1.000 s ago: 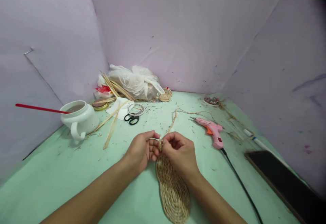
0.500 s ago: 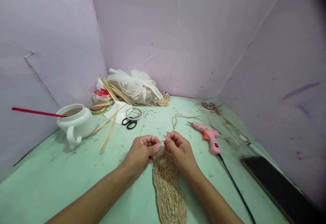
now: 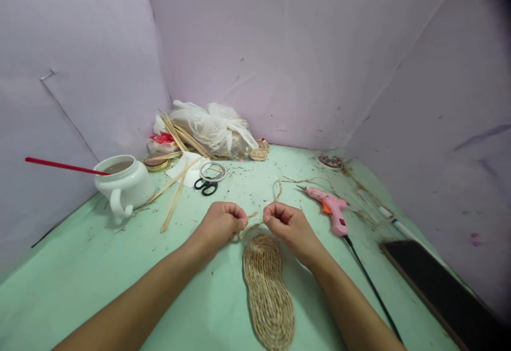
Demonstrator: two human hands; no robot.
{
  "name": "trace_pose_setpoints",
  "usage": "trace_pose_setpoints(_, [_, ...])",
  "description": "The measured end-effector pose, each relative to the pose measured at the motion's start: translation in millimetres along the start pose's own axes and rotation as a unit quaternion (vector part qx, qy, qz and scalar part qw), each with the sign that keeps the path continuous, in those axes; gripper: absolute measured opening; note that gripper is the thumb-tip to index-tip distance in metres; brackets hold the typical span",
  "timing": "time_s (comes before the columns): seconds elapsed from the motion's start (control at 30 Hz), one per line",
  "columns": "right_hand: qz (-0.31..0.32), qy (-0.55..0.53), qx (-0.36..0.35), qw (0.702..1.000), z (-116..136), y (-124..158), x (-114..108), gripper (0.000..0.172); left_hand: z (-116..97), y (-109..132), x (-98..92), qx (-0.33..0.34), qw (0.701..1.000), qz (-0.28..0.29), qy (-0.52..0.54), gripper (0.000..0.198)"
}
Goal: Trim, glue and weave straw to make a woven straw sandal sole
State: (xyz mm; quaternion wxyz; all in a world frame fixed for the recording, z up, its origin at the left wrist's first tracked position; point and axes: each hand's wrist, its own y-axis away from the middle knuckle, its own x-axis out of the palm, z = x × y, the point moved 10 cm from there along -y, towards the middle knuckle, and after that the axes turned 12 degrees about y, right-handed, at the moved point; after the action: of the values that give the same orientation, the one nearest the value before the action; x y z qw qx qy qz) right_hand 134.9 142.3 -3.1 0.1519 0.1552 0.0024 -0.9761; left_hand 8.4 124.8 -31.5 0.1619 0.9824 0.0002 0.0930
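A woven straw sole-shaped mat (image 3: 268, 292) lies flat on the green table (image 3: 80, 276) in front of me. My left hand (image 3: 221, 223) and my right hand (image 3: 285, 224) sit just above its far end, both closed into pinches. Between them runs a thin braided straw cord (image 3: 251, 224), held by both hands; the cord continues away from my right hand toward the back of the table (image 3: 278, 187).
A pink glue gun (image 3: 330, 208) with a black cable lies to the right. Black scissors (image 3: 205, 186), a tape ring (image 3: 213, 171) and straw strips (image 3: 175, 202) lie at left, near a white pot (image 3: 123, 183) with a red stick. A plastic bag (image 3: 211, 127) sits at the back; a dark board (image 3: 447, 287) lies at right.
My hands have moved apart and off the mat's end, stretching the cord between them. Earlier they were pressed together at the mat's tip.
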Motion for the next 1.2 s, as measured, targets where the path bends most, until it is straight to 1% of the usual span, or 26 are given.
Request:
trace_pose_setpoints(0.03, [-0.007, 0.005, 0.000, 1.000, -0.4, -0.6, -1.8, 0.006, 2.1, -0.6, -0.3, -0.002, 1.000, -0.001, 0.014, 0.006])
trace_pose_setpoints(0.1, [-0.025, 0.010, -0.002, 1.000, -2.4, -2.4, -6.0, 0.007, 4.8, -1.2, 2.3, -0.009, 0.999, 0.018, 0.036, 0.010])
trace_pose_setpoints(0.23, [-0.067, -0.005, -0.007, 0.998, -11.6, -7.3, -14.7, 0.009, 4.2, 3.6, 15.6, -0.032, 0.994, 0.098, 0.041, 0.013])
trace_pose_setpoints(0.3, [-0.086, -0.023, -0.006, 0.996, -17.4, -10.1, -19.9, 0.011, 4.2, 6.2, 20.5, -0.043, 0.991, 0.124, 0.030, 0.011])
trace_pose_setpoints(0.37, [-0.105, -0.052, -0.007, 0.993, -20.3, -11.6, -27.1, 0.012, 3.5, 5.0, 18.9, -0.039, 0.992, 0.114, 0.023, 0.008])
trace_pose_setpoints(0.47, [-0.103, -0.098, -0.023, 0.990, -11.6, -7.9, -34.9, 0.017, -1.8, -1.5, 5.4, -0.004, 0.998, 0.047, 0.044, 0.008])
trace_pose_setpoints(0.5, [-0.068, -0.105, -0.028, 0.992, -5.1, -5.0, -30.1, 0.019, -4.0, -3.3, 0.7, 0.009, 0.998, 0.027, 0.058, 0.010])
trace_pose_setpoints(0.53, [-0.015, -0.101, -0.033, 0.994, 2.4, -0.6, -20.3, 0.021, -6.1, -4.7, -3.1, 0.020, 0.997, 0.012, 0.073, 0.012])
trace_pose_setpoints(0.57, [0.071, -0.088, -0.034, 0.993, 9.4, 6.4, -2.8, 0.021, -8.0, -5.6, -5.5, 0.028, 0.996, 0.004, 0.088, 0.014])
trace_pose_setpoints(0.6, [0.219, -0.054, -0.031, 0.974, 14.6, 21.2, 28.0, 0.022, -9.6, -6.2, -6.7, 0.034, 0.994, 0.002, 0.102, 0.016])
trace_pose_setpoints(0.63, [0.323, -0.015, -0.028, 0.946, 16.3, 38.3, 49.8, 0.020, -10.9, -6.3, -7.0, 0.038, 0.992, 0.003, 0.116, 0.018])
trace_pose_setpoints(0.67, [0.377, 0.014, -0.025, 0.926, 16.3, 50.4, 62.4, 0.017, -11.7, -6.0, -6.5, 0.040, 0.991, 0.006, 0.130, 0.020])
trace_pose_setpoints(0.7, [0.396, 0.032, -0.026, 0.918, 16.4, 56.2, 69.0, 0.014, -12.0, -5.6, -5.5, 0.040, 0.989, 0.011, 0.143, 0.021])
trace_pose_setpoints(0.73, [0.376, 0.037, -0.029, 0.926, 17.2, 54.4, 69.3, 0.012, -12.0, -4.9, -3.9, 0.039, 0.987, 0.017, 0.155, 0.022])
trace_pose_setpoints(0.8, [0.295, 0.022, -0.028, 0.955, 17.5, 41.2, 59.3, 0.012, -11.5, -3.4, -0.1, 0.038, 0.983, 0.028, 0.177, 0.024])
trace_pose_setpoints(0.9, [0.164, 0.005, -0.008, 0.986, 11.6, 20.2, 32.0, 0.024, -11.5, -1.0, 5.9, 0.039, 0.978, 0.044, 0.202, 0.026])
trace_pose_setpoints(0.97, [0.056, 0.028, -0.009, 0.998, 10.3, 11.2, 9.1, 0.028, -11.2, 0.7, 9.8, 0.041, 0.975, 0.054, 0.212, 0.027])
trace_pose_setpoints(1.03, [-0.045, 0.064, -0.049, 0.996, 17.9, 9.8, -8.0, 0.020, -9.2, 2.3, 14.0, 0.043, 0.973, 0.063, 0.217, 0.027])
trace_pose_setpoints(1.07, [-0.071, 0.078, -0.079, 0.991, 23.5, 11.0, -9.9, 0.017, -7.4, 3.1, 16.4, 0.044, 0.972, 0.067, 0.221, 0.027])
trace_pose_setpoints(1.1, [-0.080, 0.088, -0.111, 0.987, 29.0, 12.5, -7.5, 0.016, -4.9, 3.8, 19.1, 0.044, 0.971, 0.072, 0.225, 0.027])
trace_pose_setpoints(1.17, [-0.079, 0.087, -0.154, 0.981, 35.1, 14.6, 0.4, 0.016, 1.1, 4.6, 23.7, 0.043, 0.968, 0.074, 0.237, 0.028])
trace_pose_setpoints(1.2, [-0.075, 0.080, -0.159, 0.981, 34.8, 14.3, 3.4, 0.016, 4.2, 4.8, 25.5, 0.040, 0.966, 0.072, 0.244, 0.029])
